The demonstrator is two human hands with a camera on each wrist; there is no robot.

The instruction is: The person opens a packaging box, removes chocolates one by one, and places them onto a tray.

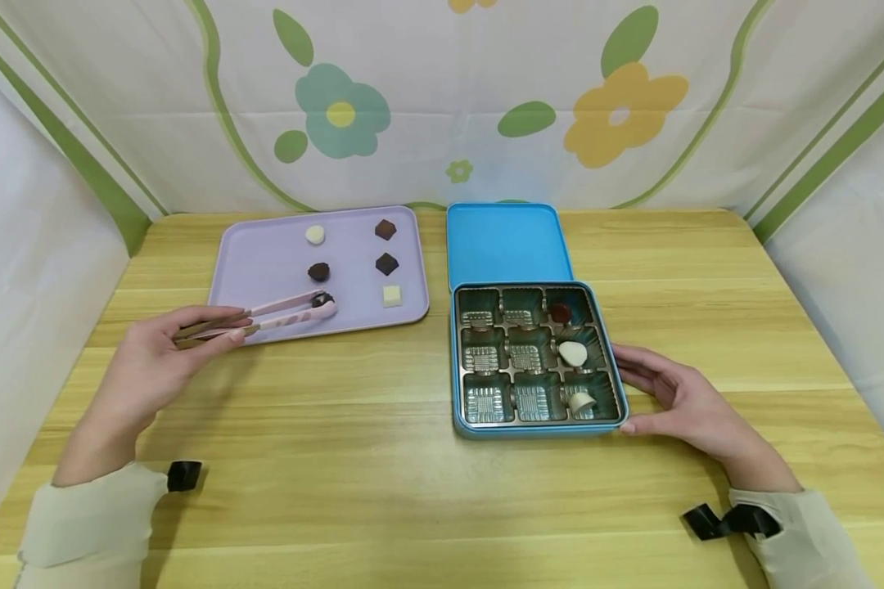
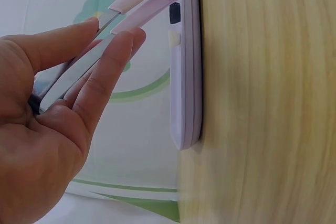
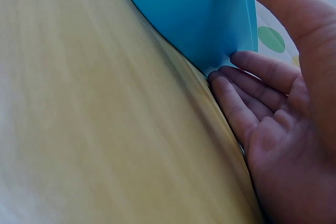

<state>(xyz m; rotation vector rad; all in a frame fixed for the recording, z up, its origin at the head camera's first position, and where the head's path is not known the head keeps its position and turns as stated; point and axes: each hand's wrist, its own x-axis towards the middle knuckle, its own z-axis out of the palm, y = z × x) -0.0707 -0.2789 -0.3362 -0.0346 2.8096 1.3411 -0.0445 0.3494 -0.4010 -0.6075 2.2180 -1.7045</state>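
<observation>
Nearest on the desk [image 1: 383,491], the grip of the right hand [image 1: 681,409] lies spread, fingers against the side of the blue tin [image 1: 538,432], apparently to steady it; that of the left hand [image 1: 143,364] pinches pink tongs [image 1: 298,316] well behind their tips, likely for reach. Farther off, these tips flank a dark chocolate [image 1: 322,299] on the lilac tray [image 1: 265,245]; beyond, the lid [image 1: 508,244] lies folded back, leaving the compartments [image 1: 533,402] accessible.
</observation>
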